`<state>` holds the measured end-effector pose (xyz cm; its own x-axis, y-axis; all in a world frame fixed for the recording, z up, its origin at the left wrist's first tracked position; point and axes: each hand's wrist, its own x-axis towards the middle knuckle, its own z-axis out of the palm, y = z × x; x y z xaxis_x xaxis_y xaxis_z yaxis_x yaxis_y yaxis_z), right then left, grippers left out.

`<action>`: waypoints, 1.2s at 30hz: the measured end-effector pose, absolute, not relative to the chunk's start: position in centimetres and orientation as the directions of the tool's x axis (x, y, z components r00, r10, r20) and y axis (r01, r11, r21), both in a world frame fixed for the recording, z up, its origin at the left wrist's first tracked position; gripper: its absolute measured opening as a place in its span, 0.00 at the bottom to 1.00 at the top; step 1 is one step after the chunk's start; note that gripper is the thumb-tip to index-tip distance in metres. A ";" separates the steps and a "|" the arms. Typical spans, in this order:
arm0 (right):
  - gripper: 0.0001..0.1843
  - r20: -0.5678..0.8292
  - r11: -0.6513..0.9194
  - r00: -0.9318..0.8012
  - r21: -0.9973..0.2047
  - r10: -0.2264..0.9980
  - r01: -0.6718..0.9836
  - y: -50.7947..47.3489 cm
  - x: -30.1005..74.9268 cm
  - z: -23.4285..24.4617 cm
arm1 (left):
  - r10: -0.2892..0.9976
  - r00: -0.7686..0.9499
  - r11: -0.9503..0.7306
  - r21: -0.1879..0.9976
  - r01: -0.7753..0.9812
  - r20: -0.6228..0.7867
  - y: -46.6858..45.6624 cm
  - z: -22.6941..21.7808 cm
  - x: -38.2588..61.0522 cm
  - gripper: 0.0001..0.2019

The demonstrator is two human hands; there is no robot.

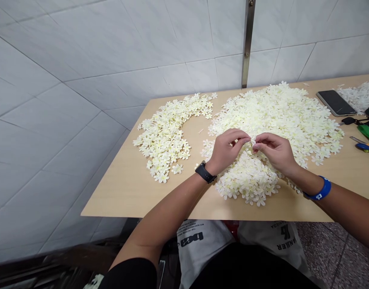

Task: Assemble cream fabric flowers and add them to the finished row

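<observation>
The small flower sits pinched between the fingertips of both hands, held just above the near side of the big heap. The left hand grips one edge and the right hand the other, both closed on it. By my reading this goes one piece at a time and is far from finished. The smaller pile, spread thin and flat to the left, looks like the share already handled. The big heap is much thicker and wider, so most of the work seems to remain. The pieces look like cut fabric blossoms, white to pale cream with a yellowish centre. They have rounded petals and are thin and limp, so they lie loosely over one another. The table under them is smooth light wood laminate. A black watch is on the left wrist and a blue wristband on the right. Far right lie a dark phone, another white pile and a green-handled tool that I cannot make out clearly. Glossy white wall tiles stand behind.
</observation>
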<state>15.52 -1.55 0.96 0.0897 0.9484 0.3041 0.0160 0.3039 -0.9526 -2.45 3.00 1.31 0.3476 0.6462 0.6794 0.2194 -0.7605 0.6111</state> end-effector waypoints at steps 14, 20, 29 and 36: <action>0.18 0.292 0.293 0.088 -0.956 0.952 -0.003 -1.6 15.3 1.1 | 0.574 0.404 -0.814 0.551 0.184 0.712 3.0 1.3 -2.5 0.07; 0.17 0.286 0.287 0.077 -0.958 0.955 0.000 -1.7 15.4 0.9 | 0.588 0.401 -0.804 0.563 0.193 0.702 3.1 1.2 -2.5 0.09; 0.18 0.287 0.288 0.069 -0.958 0.955 -0.001 -1.6 15.4 1.2 | 0.581 0.406 -0.809 0.557 0.190 0.706 2.8 1.4 -2.4 0.09; 0.17 0.293 0.293 0.054 -0.956 0.955 0.009 -1.8 15.4 1.5 | 0.564 0.409 -0.820 0.547 0.171 0.717 2.9 1.3 -2.5 0.06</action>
<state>15.39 -1.78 1.54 0.0544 0.9546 0.2928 0.0086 0.2928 -0.9561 -2.53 2.95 1.32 0.4092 0.5639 0.7174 0.1712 -0.8197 0.5467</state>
